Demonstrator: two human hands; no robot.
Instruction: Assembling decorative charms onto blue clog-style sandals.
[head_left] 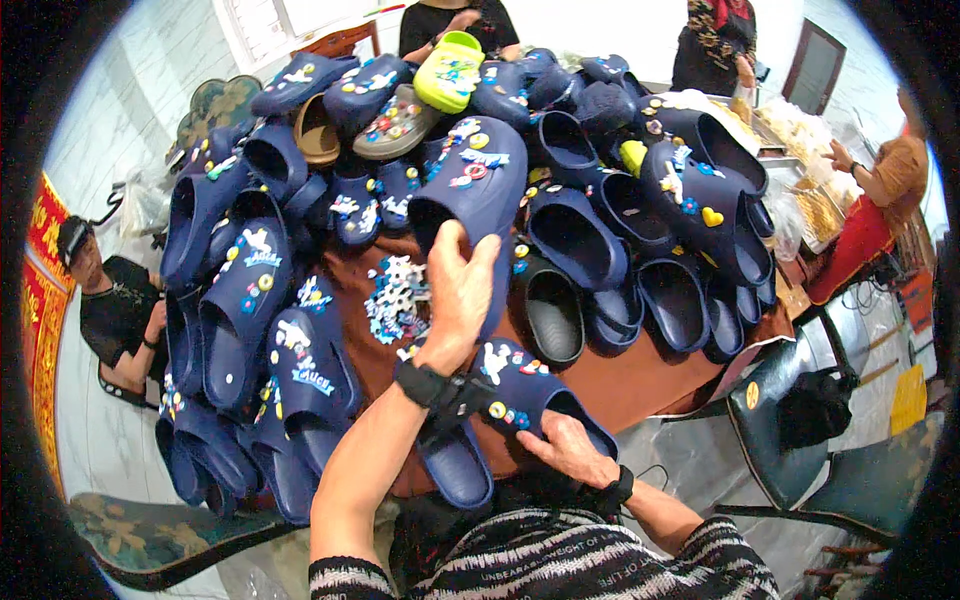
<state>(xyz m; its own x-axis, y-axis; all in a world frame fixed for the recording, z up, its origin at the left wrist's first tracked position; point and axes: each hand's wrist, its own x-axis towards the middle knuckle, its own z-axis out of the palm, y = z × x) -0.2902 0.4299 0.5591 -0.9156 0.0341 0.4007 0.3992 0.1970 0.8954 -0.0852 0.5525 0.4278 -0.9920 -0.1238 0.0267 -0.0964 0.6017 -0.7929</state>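
My left hand (459,295) is closed around the opening of a navy clog (492,150) with colourful charms on its toe, held up over the middle of the table. Its fingers are partly hidden inside the shoe. Lower right, near the table's front edge, my right hand (572,452) grips the rim of a second navy clog (532,378), whose toe also bears charms. Beneath my left wrist lies another navy clog (455,475), partly covered by my forearm. A pile of small white and blue charms (397,300) rests on the brown tablecloth just left of my left hand.
Navy clogs (240,300) are heaped on the left, with more (580,240) at the right and back. A lime-green clog (450,72) tops the far heap. Dark chairs (790,430) flank the table. Several people stand or sit around; trays of food (815,215) lie far right.
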